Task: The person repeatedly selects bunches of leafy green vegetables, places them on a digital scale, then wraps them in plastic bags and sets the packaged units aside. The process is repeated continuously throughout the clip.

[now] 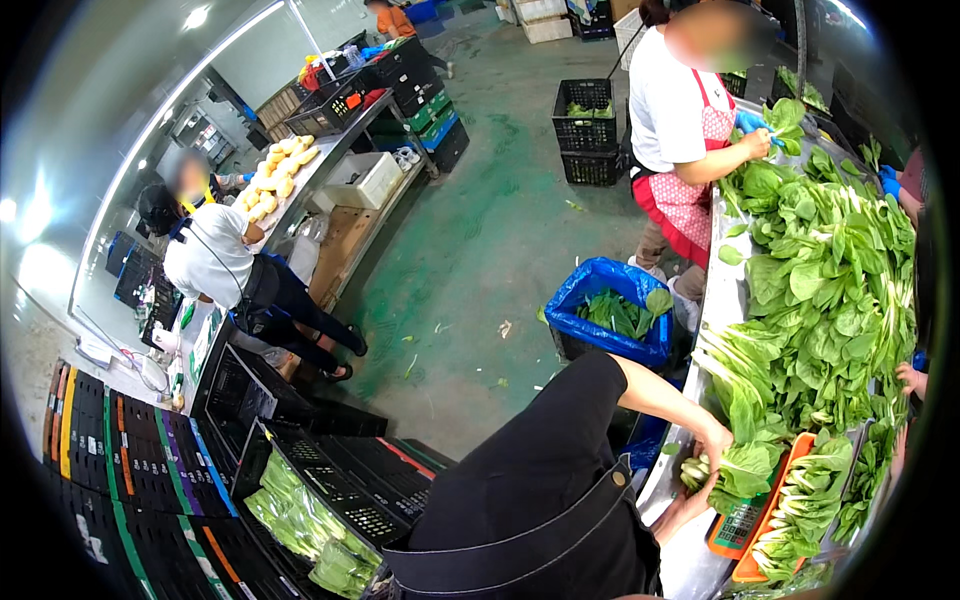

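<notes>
My left hand [716,444] curls over the top of a bunch of pale-stemmed leafy greens [742,472]. Below it, my right hand [688,513] supports the same bunch at its stem end; part of this hand is hidden. The bunch is held above an orange scale [729,531] with a keypad, and its leaves cover much of the scale. Beside the scale, an orange tray [742,571] holds a row of similar greens. A large heap of loose greens [817,262] covers the metal table [731,296] beyond my left hand.
A co-worker in a red apron [686,195] handles greens at the table. Another person's hand [911,379] is across it. A blue-lined bin [559,311] stands beside the table. Behind me are stacked black crates [142,442] and a crate of bagged greens [315,517].
</notes>
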A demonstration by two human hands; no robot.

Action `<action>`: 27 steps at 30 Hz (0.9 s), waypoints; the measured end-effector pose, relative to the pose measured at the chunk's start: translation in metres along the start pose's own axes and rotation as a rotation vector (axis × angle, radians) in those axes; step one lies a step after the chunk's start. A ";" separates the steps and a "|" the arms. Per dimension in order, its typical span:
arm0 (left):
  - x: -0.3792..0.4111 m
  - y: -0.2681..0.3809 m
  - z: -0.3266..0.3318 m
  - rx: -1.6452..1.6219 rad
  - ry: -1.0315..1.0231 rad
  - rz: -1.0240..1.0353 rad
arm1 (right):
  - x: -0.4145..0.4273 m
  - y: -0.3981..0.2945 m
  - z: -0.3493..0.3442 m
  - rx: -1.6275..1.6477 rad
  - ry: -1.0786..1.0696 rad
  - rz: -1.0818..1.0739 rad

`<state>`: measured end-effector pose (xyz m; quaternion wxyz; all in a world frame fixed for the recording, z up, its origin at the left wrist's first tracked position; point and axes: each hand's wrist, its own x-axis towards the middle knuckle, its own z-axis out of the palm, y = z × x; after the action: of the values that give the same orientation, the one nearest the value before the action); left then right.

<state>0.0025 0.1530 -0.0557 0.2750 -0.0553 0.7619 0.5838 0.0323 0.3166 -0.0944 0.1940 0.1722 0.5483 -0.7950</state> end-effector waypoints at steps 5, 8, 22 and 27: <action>0.025 -0.016 0.003 0.546 0.036 0.382 | -0.040 -0.007 0.012 0.026 0.060 -0.100; -0.041 0.028 -0.050 0.626 -0.076 0.256 | -0.055 -0.017 0.043 -0.011 -0.227 -0.048; -0.085 0.066 -0.119 -0.570 -0.160 0.007 | -0.049 -0.013 0.043 -0.778 -0.142 -0.121; -0.083 0.104 -0.096 -0.691 -0.233 0.267 | -0.002 0.035 0.085 -0.578 -0.131 -0.318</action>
<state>-0.0038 0.0771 0.0895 0.2466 0.0218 0.4845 0.8390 0.0468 0.2258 -0.0928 0.1433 -0.0291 0.7574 -0.6364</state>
